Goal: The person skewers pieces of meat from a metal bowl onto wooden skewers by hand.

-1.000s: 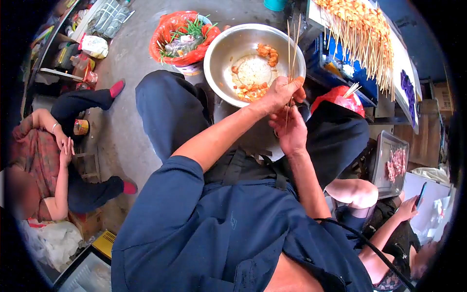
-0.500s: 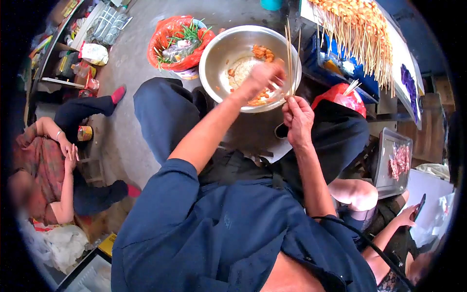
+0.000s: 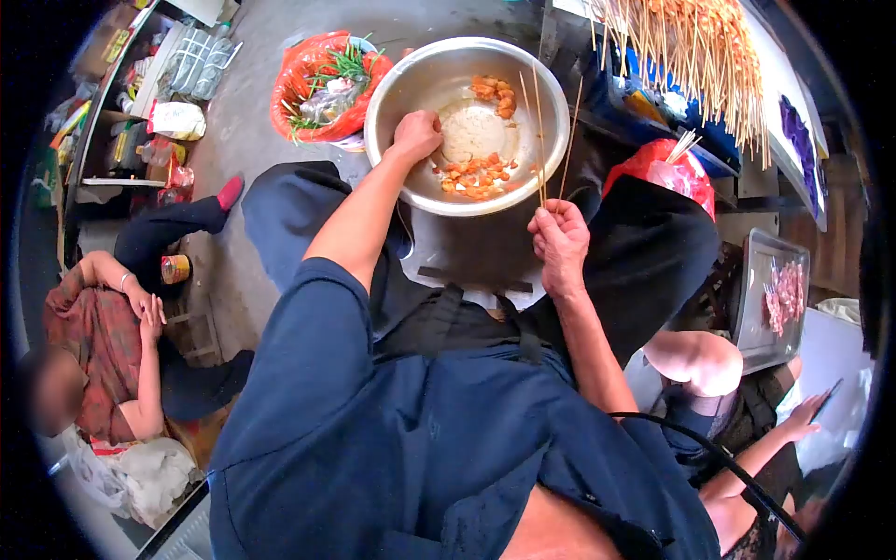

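In front of me stands a wide metal bowl (image 3: 390, 154). Orange-coated meat pieces (image 3: 478, 177) lie along its near side, and a clump of larger ones sits at the far right. My left hand (image 3: 417, 136) is over the bowl's left inner side, fingers curled closed; whatever they may hold is hidden. By the bowl's near right rim, my right hand (image 3: 562, 245) pinches a few thin wooden skewers (image 3: 540, 154) at their lower ends. They point up and away, bare along the visible length, some crossing over the bowl.
To the left is a red-bagged bucket (image 3: 280, 89) with greens. Many loaded skewers (image 3: 691, 47) lie on a board at upper right, above a blue crate (image 3: 719, 154). A red bag (image 3: 653, 173) holds sticks. A metal tray (image 3: 751, 327) has meat skewers. People sit on both sides.
My left hand has moved left from the skewers to the bowl's left side. My right hand still holds the skewers, which now fan wider apart.
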`<act>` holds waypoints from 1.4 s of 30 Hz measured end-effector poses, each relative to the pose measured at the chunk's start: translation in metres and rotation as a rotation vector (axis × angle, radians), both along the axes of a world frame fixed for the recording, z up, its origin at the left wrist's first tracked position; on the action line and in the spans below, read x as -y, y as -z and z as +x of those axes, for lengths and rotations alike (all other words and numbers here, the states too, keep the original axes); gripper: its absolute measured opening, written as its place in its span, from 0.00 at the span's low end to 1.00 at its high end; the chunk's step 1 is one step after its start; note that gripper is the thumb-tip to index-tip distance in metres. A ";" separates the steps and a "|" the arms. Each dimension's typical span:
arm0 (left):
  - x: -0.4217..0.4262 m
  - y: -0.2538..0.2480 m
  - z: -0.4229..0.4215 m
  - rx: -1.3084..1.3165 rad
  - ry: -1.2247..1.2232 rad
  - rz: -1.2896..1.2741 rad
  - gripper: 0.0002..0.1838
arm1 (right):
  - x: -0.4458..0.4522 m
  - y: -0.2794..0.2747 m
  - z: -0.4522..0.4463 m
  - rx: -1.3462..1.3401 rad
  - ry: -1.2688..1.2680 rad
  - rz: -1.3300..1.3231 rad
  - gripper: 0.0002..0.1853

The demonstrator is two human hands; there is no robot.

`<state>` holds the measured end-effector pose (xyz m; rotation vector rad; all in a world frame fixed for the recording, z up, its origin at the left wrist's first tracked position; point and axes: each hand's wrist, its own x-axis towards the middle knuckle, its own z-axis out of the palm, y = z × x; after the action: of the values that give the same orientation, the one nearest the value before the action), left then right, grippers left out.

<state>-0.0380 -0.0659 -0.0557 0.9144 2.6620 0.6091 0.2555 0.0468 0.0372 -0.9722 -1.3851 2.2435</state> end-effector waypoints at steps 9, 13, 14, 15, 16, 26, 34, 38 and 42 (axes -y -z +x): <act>0.000 -0.001 0.011 0.048 0.066 -0.027 0.06 | 0.002 0.001 0.002 0.056 0.034 0.039 0.09; 0.002 -0.003 0.015 -0.014 0.084 -0.013 0.05 | 0.001 0.004 0.004 0.052 0.052 0.026 0.09; 0.002 -0.004 0.018 0.035 0.053 -0.022 0.05 | 0.001 0.004 0.005 0.046 0.057 0.006 0.08; 0.002 -0.006 0.020 0.083 0.023 -0.032 0.06 | 0.001 0.003 0.004 0.039 0.061 -0.015 0.08; 0.002 -0.008 0.021 0.077 0.024 -0.029 0.06 | 0.001 0.002 0.004 0.034 0.063 -0.012 0.08; -0.056 -0.026 0.031 -0.155 -0.039 0.193 0.08 | 0.002 0.003 0.002 0.016 0.071 -0.100 0.08; -0.131 0.013 0.019 -0.041 -0.154 0.196 0.19 | -0.002 0.004 0.001 0.040 0.143 -0.123 0.08; -0.128 0.002 0.030 0.065 -0.245 0.119 0.18 | -0.002 0.005 -0.001 0.034 0.129 -0.139 0.07; -0.111 -0.005 0.040 0.034 -0.094 0.164 0.15 | 0.000 0.005 -0.002 0.039 0.118 -0.138 0.08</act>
<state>0.0023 0.0453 -0.0509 0.8159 2.6671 0.8679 0.2536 0.0470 0.0321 -1.1183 -1.1687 2.2660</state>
